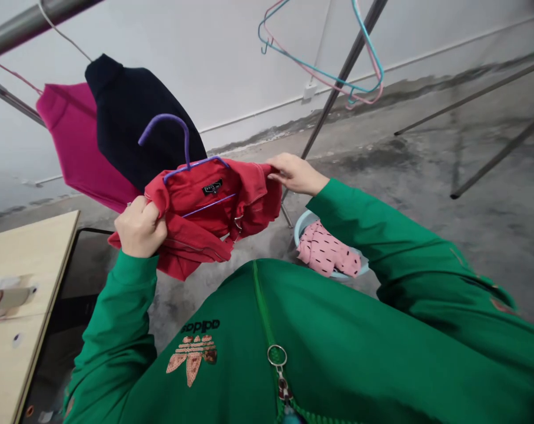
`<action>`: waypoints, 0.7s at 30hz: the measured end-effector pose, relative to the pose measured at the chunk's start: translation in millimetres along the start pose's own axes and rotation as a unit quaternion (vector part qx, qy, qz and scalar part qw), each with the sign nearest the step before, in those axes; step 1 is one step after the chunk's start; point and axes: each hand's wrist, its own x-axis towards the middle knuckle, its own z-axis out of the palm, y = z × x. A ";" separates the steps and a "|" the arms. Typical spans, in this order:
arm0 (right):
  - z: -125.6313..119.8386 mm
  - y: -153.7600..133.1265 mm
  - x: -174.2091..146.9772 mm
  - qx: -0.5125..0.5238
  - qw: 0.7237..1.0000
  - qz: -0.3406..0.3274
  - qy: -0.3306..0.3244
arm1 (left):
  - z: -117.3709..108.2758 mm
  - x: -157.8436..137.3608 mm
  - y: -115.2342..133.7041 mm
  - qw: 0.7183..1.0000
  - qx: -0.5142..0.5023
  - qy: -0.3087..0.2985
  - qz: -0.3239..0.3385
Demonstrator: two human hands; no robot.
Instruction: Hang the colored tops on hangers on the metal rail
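While the left hand (pixel 141 227) and right hand (pixel 298 174) clasp its sides, the red garment (pixel 191 197) lies between.

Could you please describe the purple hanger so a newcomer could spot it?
Beyond the green zip jacket, the left hand and right hand hold a red collared garment. Its neck carries the purple, curved-hook hanger; the hangers at upper right are blue and pink.
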 end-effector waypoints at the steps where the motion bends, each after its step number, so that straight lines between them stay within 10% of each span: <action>1: 2.1 -4.5 0.8 -0.003 1.000 -0.011 -0.012 | 0.8 -0.4 1.2 1.000 -0.005 -0.004 0.005; 8: 5.4 -33.3 1.8 -0.095 0.990 0.012 0.106 | 2.0 -2.7 0.4 0.990 -0.112 0.053 0.068; 12: -5.5 -30.9 2.8 -0.141 0.972 -0.003 0.190 | 3.0 -11.6 -13.3 0.975 -0.209 0.080 0.000; 15: -16.6 -25.7 -0.8 -0.140 0.968 -0.019 0.207 | 2.0 -22.9 -20.2 0.951 -0.308 -0.006 -0.016; 19: -31.3 -19.1 -10.8 -0.104 0.970 -0.041 0.216 | 1.6 -36.4 -15.3 0.859 -0.438 -0.235 0.122; 21: -37.0 -17.9 -15.4 -0.096 0.968 -0.056 0.224 | 9.1 -37.8 -5.6 0.839 -0.502 -0.200 0.068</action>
